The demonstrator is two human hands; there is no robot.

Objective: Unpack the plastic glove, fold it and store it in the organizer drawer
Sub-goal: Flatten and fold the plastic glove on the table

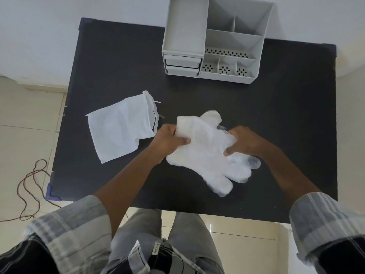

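Observation:
A translucent white plastic glove (207, 153) lies spread on the black table (286, 115), its fingers pointing toward the near right edge. My left hand (169, 141) pinches the glove's cuff end between thumb and fingers. My right hand (245, 141) grips the glove's right side near the thumb part. A grey organizer (215, 38) stands at the table's far edge, with two small drawers (182, 66) at its lower left, both pushed in. A white drawstring pouch (120, 129) lies flat to the left of my left hand.
The organizer has open compartments on top and perforated trays at the right. A brown cord (29, 186) coils on the tiled floor left of the table. My legs stand at the table's near edge.

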